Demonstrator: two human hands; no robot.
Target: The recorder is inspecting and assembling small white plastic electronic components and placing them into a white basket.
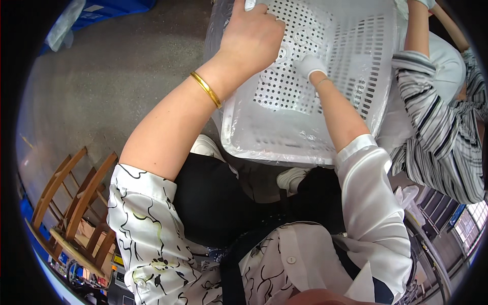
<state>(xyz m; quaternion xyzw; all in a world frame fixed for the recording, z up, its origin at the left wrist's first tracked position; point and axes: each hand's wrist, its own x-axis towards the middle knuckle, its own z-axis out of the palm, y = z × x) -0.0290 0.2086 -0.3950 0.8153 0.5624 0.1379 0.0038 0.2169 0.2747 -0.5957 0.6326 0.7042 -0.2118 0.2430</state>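
Observation:
A white perforated plastic basket (305,127), lined or wrapped with clear plastic film, sits in front of me. My left hand (254,33), bare with a gold bangle on the wrist, grips the basket's far left rim. My right hand (311,65), in a white glove, is down inside the basket, pressed against its holed bottom with the fingers closed. Whether it holds anything there I cannot make out.
Another person in a striped shirt (442,147) stands at the right, an arm (418,30) reaching to the basket's far right rim. Wooden chairs (76,203) stand at lower left on a grey concrete floor (117,71). A blue crate (101,10) lies far left.

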